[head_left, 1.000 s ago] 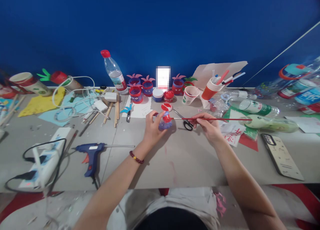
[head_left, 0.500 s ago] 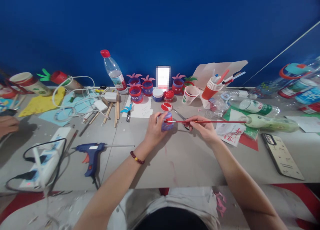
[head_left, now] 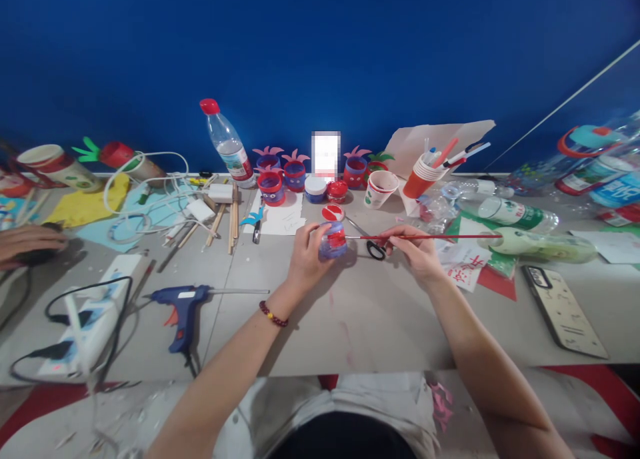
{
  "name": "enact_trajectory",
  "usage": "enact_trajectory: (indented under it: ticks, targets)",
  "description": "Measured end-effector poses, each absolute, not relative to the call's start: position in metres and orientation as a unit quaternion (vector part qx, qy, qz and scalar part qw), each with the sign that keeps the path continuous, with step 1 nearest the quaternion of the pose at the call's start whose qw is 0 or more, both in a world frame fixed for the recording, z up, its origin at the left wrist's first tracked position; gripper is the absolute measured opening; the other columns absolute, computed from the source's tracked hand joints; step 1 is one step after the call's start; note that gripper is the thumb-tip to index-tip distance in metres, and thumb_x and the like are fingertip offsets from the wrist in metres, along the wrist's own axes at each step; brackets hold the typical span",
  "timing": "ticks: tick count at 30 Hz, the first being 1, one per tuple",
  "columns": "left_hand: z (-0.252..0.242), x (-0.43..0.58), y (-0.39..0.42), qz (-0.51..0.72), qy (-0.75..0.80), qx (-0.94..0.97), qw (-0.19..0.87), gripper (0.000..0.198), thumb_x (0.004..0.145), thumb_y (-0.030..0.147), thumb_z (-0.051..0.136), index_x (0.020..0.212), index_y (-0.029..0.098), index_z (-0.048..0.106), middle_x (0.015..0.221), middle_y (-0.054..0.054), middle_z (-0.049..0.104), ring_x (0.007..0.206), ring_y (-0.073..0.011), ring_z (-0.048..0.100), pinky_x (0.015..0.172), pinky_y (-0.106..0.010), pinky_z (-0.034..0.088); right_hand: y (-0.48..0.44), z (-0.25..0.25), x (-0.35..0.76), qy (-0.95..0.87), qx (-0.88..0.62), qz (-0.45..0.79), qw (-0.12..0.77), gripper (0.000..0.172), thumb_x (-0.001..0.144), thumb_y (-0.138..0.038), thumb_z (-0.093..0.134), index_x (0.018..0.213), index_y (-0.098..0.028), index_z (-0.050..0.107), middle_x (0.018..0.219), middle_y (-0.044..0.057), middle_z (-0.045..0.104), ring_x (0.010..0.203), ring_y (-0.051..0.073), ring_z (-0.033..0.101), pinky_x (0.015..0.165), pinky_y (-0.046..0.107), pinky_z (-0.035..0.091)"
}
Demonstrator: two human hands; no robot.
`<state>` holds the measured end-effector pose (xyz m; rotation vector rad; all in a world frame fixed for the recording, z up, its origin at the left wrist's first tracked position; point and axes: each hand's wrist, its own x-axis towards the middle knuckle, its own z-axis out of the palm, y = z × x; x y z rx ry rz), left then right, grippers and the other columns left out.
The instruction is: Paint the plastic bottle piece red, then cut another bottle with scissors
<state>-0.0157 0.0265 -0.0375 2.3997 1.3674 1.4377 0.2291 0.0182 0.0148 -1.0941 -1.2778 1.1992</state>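
A small cup-like piece (head_left: 334, 242), painted red and blue, is gripped in my left hand (head_left: 306, 252). My right hand (head_left: 414, 249) pinches a long red paintbrush (head_left: 440, 237), held level, its tip at the right side of the painted piece. Under the brush, beside my right fingers, lies a pair of scissors (head_left: 376, 250), partly hidden. Just beyond the piece is a red-smeared lid (head_left: 333, 212). Behind it stand an open jar of red paint (head_left: 337, 191) and a blue jar with a white lid (head_left: 315, 189).
Painted cups with paper leaves (head_left: 271, 188) stand along the wall. A blue glue gun (head_left: 184, 309) and power strip (head_left: 95, 316) lie left, near another person's hand (head_left: 25, 246) on a black mouse. Right are a pen cup (head_left: 423, 174), plastic bottles (head_left: 520, 214) and a phone (head_left: 564, 311).
The brush tip has shifted right, from across the front of the painted piece to its right edge, with my right hand. At far left, the other person's hand has come further into view.
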Motion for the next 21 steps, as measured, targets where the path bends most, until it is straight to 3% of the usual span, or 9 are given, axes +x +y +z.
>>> enact_trajectory:
  ticks: [9,21]
  targets:
    - [-0.034,-0.018,0.027,0.48,0.454,0.748,0.07,0.066,0.072,0.015,0.075,0.131,0.023,0.046,0.124,-0.01,0.052,0.12,-0.026,0.055,0.104,-0.044,0.051,0.027,0.003,0.241,-0.533,-0.455,0.475,0.532,0.011,0.079,-0.032,0.071,0.082,-0.023,0.074,0.074,0.002,0.073,0.059,0.013,0.061,0.053,0.026,0.051]
    - [-0.031,-0.02,0.03,0.515,0.442,0.725,0.122,0.061,0.071,0.017,0.072,0.126,0.023,0.046,0.122,-0.01,0.055,0.117,-0.0259,0.057,0.1,-0.046,0.051,0.028,0.003,0.244,-0.518,-0.435,0.477,0.562,0.008,0.079,-0.029,0.069,0.081,-0.023,0.073,0.073,0.002,0.073,0.065,0.016,0.066,0.052,0.026,0.05]
